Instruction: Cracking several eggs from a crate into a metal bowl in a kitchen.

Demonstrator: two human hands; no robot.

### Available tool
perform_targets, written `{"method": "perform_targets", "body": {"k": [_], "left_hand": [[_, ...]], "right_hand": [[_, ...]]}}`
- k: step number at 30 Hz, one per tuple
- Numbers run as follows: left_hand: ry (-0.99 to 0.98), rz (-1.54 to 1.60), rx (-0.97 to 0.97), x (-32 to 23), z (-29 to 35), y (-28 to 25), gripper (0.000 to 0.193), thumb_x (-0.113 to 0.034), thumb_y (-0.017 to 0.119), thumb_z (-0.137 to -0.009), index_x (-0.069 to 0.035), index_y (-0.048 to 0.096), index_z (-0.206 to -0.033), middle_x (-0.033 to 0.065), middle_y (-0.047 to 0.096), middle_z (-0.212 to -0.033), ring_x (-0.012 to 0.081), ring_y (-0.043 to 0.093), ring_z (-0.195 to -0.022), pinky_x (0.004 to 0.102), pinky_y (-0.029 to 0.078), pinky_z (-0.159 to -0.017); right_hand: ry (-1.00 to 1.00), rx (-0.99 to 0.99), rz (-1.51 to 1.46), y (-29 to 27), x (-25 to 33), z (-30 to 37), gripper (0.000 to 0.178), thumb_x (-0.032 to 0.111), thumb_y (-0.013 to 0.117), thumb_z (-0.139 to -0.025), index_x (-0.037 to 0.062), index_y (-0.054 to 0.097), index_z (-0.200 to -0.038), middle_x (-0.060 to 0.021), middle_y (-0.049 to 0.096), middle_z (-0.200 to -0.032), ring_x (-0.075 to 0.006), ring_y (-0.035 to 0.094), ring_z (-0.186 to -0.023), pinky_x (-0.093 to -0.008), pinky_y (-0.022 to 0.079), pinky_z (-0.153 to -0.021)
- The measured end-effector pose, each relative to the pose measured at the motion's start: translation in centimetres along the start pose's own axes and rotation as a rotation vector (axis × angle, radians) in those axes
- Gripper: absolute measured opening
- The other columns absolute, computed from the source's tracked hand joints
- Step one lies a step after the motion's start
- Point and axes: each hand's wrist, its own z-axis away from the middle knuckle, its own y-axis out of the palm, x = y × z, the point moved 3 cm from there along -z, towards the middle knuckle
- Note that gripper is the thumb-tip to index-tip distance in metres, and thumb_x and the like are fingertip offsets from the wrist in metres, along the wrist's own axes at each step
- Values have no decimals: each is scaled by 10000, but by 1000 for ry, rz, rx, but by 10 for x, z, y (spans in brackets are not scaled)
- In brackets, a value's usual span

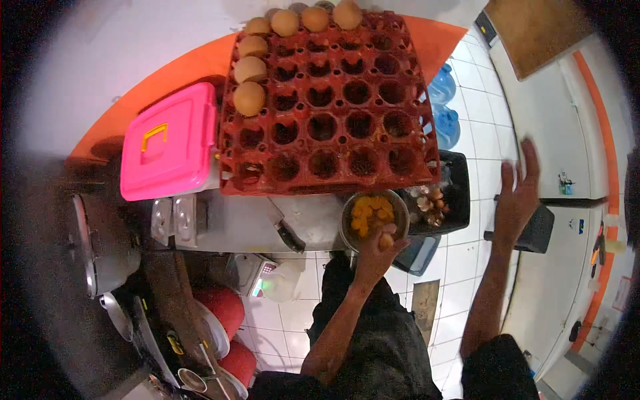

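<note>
My left hand point(375, 257) is closed around a brown egg point(386, 241) at the near right rim of a round metal bowl point(346, 231). Several bright yellow-orange yolks point(371, 212) lie in the bowl. Off to the right, my right hand point(518, 199) is raised with its fingers spread and nothing in it. Beyond the bowl rests a large dark red plastic egg tray point(327, 189). Brown eggs point(249, 99) fill cups along its left and far edges, and many other cups hold nothing. Cracked eggshells point(433, 204) lie in a black bin point(460, 217) right of the bowl.
A knife point(289, 236) with a black handle lies on the metal counter point(243, 223), left of the bowl. Farther left are a pink-lidded box point(170, 143) and a large pot point(107, 247). Blue water jugs point(445, 125) stand on the tiled floor point(490, 127), near a white fridge point(550, 143).
</note>
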Motion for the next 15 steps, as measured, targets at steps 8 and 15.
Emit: {"method": "perform_targets", "body": {"k": [8,15], "left_hand": [[-62,367,-76,69,18,-32,344,-287,497,-939,-13,474,-1146,87,554,-883,177,545,-737,316,473,-708],[-125,627,-138,42,22,-49,299,-264,454,-961,-32,464,-1150,63,519,-861,133,513,-681,274,445,-611]], "right_hand": [[-889,899,-118,192,244,-37,409,108,614,-743,74,586,-1149,-144,553,-1161,-336,551,-1080,-422,466,-891],[-1067,784,73,235,247,-27,328,163,676,-692,0,634,-973,-221,581,-1046,-353,620,-925,-421,532,-742]]}}
